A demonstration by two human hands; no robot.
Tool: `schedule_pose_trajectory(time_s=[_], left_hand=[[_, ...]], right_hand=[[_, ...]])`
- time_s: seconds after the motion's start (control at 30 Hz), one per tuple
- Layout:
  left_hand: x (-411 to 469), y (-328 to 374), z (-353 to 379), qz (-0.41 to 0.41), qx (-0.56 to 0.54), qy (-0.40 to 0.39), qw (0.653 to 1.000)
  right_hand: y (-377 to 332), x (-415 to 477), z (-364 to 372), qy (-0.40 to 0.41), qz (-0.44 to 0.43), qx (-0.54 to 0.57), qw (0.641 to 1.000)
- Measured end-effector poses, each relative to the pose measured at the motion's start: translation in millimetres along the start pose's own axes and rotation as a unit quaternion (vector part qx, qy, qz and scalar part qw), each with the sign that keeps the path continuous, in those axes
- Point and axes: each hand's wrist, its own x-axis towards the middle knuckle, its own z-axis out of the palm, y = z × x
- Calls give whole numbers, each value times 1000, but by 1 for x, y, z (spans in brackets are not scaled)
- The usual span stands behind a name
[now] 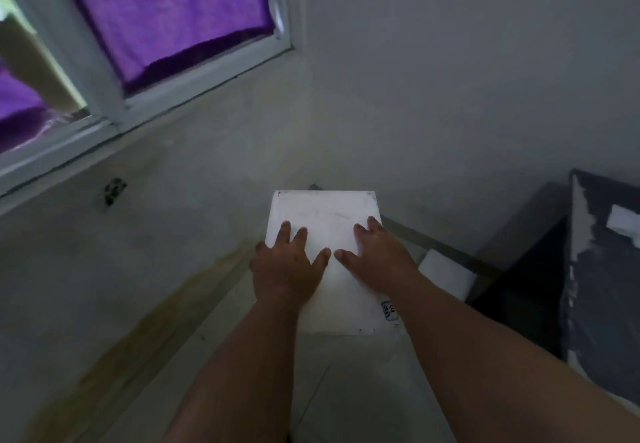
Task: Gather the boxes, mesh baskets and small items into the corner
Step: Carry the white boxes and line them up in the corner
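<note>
The white box (329,224) is being pressed from above by the left hand (289,266) and right hand (375,259), arms being extended forward, fingers being spread flat.

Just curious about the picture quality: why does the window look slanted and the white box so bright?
Head view: the wide-angle lens slants and bows the white window frame; the flat white box under the left hand and right hand is washed out by glare; the purple curtain is slightly blurred.
</note>
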Motion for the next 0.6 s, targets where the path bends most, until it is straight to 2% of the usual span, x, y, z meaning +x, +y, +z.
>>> schedule_pose_trajectory(time_s=[0.3, 0.6], left_hand=[[201, 84, 68, 147, 29, -68, 986], [311, 163, 195, 216, 50, -143, 965]], right_hand=[[94, 140, 8, 16, 168, 66, 984], [215, 235, 72, -22, 258, 121, 958]])
